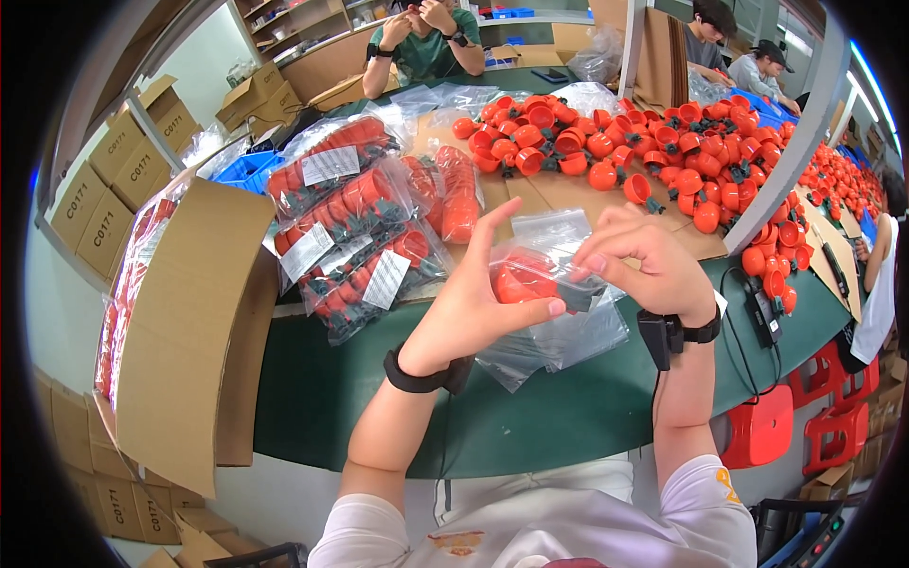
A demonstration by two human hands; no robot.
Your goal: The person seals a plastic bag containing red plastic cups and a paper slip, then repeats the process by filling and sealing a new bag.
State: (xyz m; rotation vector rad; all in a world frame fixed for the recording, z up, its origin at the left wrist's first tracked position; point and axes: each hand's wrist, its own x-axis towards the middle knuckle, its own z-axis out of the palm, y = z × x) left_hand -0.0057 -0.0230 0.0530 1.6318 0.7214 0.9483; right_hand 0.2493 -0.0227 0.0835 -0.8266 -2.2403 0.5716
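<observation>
A clear zip bag (pixel 523 275) with red cup-shaped parts in it is between my hands, above the near part of the table. My left hand (pixel 471 303) holds the bag's left side, its thumb across the front and its index finger raised; the other fingers are mostly hidden. At the bag's upper right edge, my right hand (pixel 636 257) pinches the plastic between thumb and fingers. Flat clear bags (pixel 559 348) lie beneath. Filled, labelled bags of red parts (pixel 355 222) are stacked to the left.
A large heap of red cups with dark green fittings (pixel 691 161) covers the table's far right. An open carton (pixel 194 322) stands at left, and a blue tray (pixel 248 172) behind the filled bags. A white post (pixel 795 142) rises at right. Across the table sits a person in green (pixel 426 52).
</observation>
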